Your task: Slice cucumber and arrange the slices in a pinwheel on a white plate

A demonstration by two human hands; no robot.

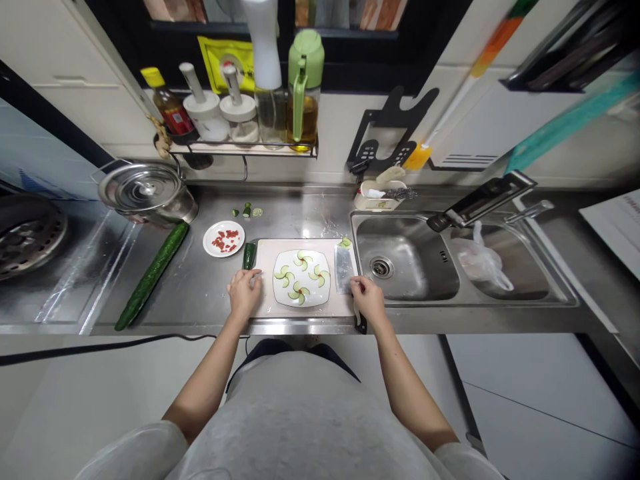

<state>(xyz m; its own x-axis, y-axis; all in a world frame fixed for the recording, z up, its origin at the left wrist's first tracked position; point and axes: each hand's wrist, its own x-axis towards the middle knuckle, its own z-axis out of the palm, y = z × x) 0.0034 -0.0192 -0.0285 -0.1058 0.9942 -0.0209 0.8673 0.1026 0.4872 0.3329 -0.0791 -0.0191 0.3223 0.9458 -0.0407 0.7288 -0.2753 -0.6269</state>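
A pale cutting board (265, 308) lies on the steel counter in front of me. The square white plate (301, 279) on it carries cucumber slices (301, 259) arranged in several pinwheels, with small red bits at their centres. My left hand (244, 293) is curled at the board's left edge, just below a short cucumber piece (249, 255). At the right edge, my right hand (369, 299) has its fingertips pinched together beside the cleaver (343, 270), whose blade rests flat on the board. What either hand grips, if anything, is hidden. Cucumber scraps (345, 243) lie above the blade.
A small white plate (225, 253) of chopped red bits and a long cucumber (153, 277) are to the left, near a lidded steel pot (150, 190). A double sink (405, 257) is at right. Seasoning bottles stand on a wall rack (245, 150).
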